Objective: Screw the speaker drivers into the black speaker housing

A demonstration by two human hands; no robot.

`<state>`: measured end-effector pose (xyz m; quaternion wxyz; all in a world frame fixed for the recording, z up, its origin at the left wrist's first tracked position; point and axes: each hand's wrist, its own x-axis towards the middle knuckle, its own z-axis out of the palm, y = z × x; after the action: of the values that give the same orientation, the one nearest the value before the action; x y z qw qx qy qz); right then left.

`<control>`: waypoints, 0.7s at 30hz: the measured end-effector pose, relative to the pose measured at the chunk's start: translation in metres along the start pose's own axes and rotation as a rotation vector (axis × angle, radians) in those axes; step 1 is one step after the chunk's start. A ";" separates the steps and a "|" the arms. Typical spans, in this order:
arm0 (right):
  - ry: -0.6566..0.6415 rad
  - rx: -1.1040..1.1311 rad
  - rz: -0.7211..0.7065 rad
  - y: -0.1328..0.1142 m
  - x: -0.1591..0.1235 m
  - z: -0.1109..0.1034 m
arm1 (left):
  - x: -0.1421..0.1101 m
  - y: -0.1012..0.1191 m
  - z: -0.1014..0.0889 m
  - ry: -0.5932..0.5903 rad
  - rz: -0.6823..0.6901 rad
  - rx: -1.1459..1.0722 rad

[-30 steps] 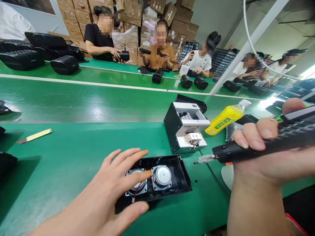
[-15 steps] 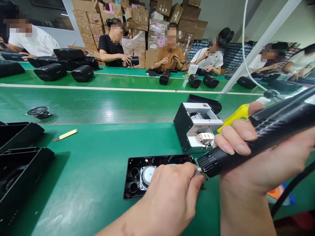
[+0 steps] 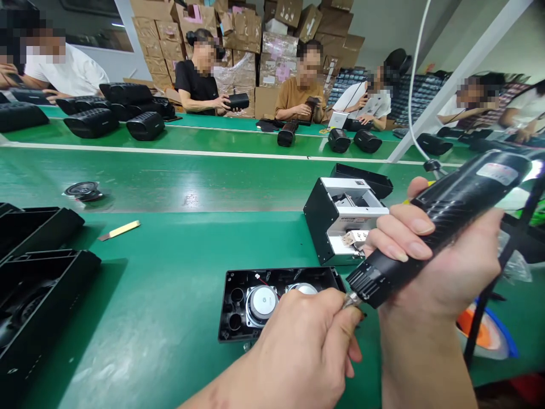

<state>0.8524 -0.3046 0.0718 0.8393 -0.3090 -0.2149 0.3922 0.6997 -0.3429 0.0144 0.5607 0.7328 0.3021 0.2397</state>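
Note:
A black speaker shell lies open on the green bench, with two round silver drivers inside it. My right hand is wrapped round a black electric screwdriver, its tip angled down at the shell's right end. My left hand is closed in a pinch at the screwdriver's bit, over the right part of the shell. What the fingers pinch is hidden.
A black-and-white screw feeder stands just behind the shell. Black housings sit at the left edge, with a loose driver and a yellow strip nearby. Several people work at the far bench with black speakers. Cardboard boxes are stacked behind.
My left hand has gone from lying spread on the drivers to pinching at the bit. The screwdriver has swung down and left to the shell's right end. The view has shifted left.

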 end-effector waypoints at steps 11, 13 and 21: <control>-0.019 0.029 0.057 0.004 0.006 0.001 | 0.000 -0.010 0.010 0.135 0.107 0.221; -0.009 0.020 0.054 0.005 0.006 0.002 | 0.000 -0.014 0.014 0.259 0.198 0.405; 0.029 -0.002 0.046 0.004 0.009 0.008 | 0.002 -0.021 0.024 0.456 0.339 0.552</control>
<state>0.8506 -0.2926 0.0754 0.8329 -0.3205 -0.1960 0.4064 0.7141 -0.3537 -0.0122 0.2137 0.8234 0.3465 0.3953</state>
